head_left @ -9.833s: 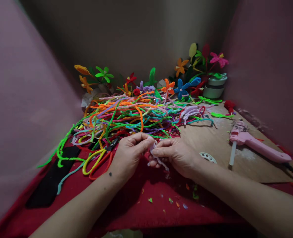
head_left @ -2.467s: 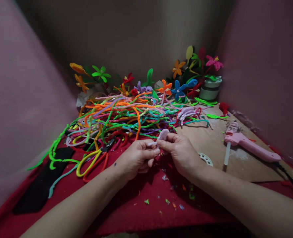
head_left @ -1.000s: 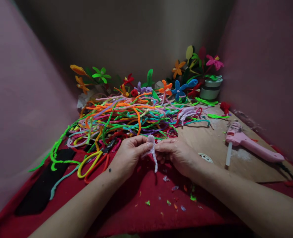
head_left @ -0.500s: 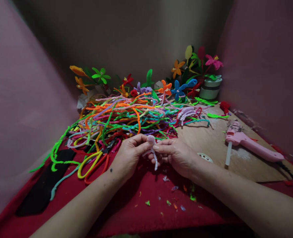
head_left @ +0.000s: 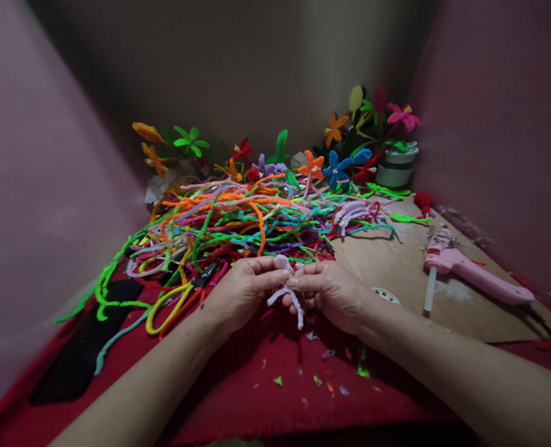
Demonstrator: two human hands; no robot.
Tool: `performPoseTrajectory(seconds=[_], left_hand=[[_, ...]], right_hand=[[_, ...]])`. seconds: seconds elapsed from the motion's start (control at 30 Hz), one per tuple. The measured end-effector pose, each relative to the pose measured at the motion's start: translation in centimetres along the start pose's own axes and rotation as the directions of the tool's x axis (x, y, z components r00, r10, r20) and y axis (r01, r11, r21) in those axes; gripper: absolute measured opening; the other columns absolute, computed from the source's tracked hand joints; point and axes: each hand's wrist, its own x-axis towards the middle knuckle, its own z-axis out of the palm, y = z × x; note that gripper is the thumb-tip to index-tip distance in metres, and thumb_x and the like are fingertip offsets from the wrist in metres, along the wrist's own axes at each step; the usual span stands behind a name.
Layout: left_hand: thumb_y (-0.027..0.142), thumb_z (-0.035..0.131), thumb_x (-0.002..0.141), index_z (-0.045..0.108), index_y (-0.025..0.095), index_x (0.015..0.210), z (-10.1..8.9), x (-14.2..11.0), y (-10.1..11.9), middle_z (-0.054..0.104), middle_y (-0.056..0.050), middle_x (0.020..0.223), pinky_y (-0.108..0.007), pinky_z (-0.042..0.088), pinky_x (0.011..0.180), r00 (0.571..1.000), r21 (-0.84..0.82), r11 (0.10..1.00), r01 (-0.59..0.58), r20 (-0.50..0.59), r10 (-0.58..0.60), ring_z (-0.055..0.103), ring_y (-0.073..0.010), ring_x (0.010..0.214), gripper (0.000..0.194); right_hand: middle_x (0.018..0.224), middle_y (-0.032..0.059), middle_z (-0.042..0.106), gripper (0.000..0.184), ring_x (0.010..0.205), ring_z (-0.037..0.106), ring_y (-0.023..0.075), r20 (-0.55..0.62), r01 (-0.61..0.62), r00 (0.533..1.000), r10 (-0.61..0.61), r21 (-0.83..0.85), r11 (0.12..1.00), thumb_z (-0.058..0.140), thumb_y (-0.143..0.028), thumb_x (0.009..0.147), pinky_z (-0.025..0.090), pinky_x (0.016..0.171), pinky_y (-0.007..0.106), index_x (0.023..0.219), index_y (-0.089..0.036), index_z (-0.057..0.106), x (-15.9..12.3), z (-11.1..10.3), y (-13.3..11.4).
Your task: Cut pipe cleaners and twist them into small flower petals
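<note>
Both hands meet over the red cloth, just in front of a big tangle of coloured pipe cleaners. My left hand and my right hand each pinch a small lilac pipe cleaner piece. Its folded top sits between my fingertips and two loose ends hang down below them. Fingers of both hands are closed on it.
Scissors with yellow and orange handles lie left of my left hand. A pink glue gun rests on a wooden board at the right. Finished pipe cleaner flowers and a white pot stand along the back wall. Small coloured scraps dot the cloth.
The lilac piece has been turned and worked between my fingertips; its loose ends now hang lower and spread apart. Both hands have stayed in about the same place.
</note>
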Motion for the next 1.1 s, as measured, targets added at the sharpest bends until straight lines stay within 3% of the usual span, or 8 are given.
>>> performPoseTrajectory(seconds=[0.47,0.63,0.9,1.1], left_hand=[[0.025,0.067,0.068,0.059,0.014,0.071,0.6,-0.4,0.2,0.058,0.0,0.061,-0.023,0.045,0.053,0.997,-0.011,1.0,0.028,-0.07,-0.029,0.056,-0.0107,0.051,0.014],[0.027,0.067,0.068,0.059,0.014,0.074,0.8,-0.3,0.1,0.06,-0.001,0.06,-0.026,0.047,0.051,0.992,0.02,1.0,-0.02,-0.125,0.022,0.057,-0.0124,0.049,0.016],[0.024,0.067,0.067,0.056,0.015,0.071,0.8,-0.3,0.1,0.057,0.001,0.057,-0.023,0.046,0.047,0.992,0.002,1.0,0.007,-0.127,-0.007,0.055,-0.0109,0.047,0.015],[0.028,0.068,0.066,0.058,0.015,0.07,1.0,-0.5,0.1,0.058,0.001,0.056,-0.023,0.044,0.048,0.981,0.066,0.998,0.004,-0.191,0.009,0.054,-0.0113,0.046,0.016]], right_hand=[[0.052,0.0017,0.062,0.022,0.042,0.051,0.0088,-0.071,0.015,0.997,-0.021,-0.079,0.997,0.073,-0.027,0.056,0.036,0.045,0.021,0.055,-0.013,0.056,-0.1,0.7,-0.3],[0.049,0.0004,0.06,0.021,0.039,0.048,0.0082,-0.1,0.034,0.994,-0.044,-0.103,0.994,0.072,-0.023,0.057,0.032,0.04,0.021,0.053,-0.014,0.054,-0.3,0.9,-0.3],[0.06,0.0038,0.064,0.019,0.048,0.054,0.0089,0.099,-0.039,0.994,0.037,0.026,0.999,0.07,-0.028,0.063,0.038,0.049,0.022,0.067,-0.012,0.06,0.1,-0.1,0.4],[0.056,0.0029,0.064,0.019,0.045,0.053,0.0089,0.02,-0.031,0.999,0.031,0.022,0.999,0.072,-0.025,0.06,0.038,0.047,0.022,0.061,-0.013,0.058,0.2,0.1,0.6]])
